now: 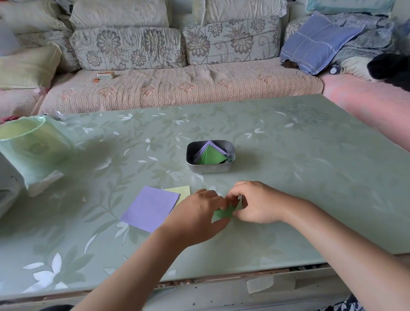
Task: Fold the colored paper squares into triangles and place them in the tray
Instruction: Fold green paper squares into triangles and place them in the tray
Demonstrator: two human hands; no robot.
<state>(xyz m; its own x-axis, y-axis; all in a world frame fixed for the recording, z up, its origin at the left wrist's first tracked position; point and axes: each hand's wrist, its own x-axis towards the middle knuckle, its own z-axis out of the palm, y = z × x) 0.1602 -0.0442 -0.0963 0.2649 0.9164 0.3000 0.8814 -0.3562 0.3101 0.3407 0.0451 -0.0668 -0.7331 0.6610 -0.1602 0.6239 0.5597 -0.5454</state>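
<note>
Working across from the left: just left of my left fingers lies a purple paper square [150, 208], flat on the table [293, 175]. A yellow square [181, 191] peeks out from under its far edge, and both look unfolded.

My left hand [197, 216] is curled over the green paper [223, 213], thumb at its near edge and fingertips bent onto its far side, so it grips the sheet. The green paper sits between the two sets of fingers, and only a small wedge shows. My right hand [256, 203] is curled too, its fingertips pinching the sheet's right part.

Beyond both sets of fingertips, well apart from them, stands the metal tray [209, 168], which holds folded purple and green triangles.

I judge the green sheet's fold is the step in hand, though I cannot tell how complete the crease is. The next move calls for pressing that crease flat. The triangle then has to be carried forward over the tray's near wall.
</note>
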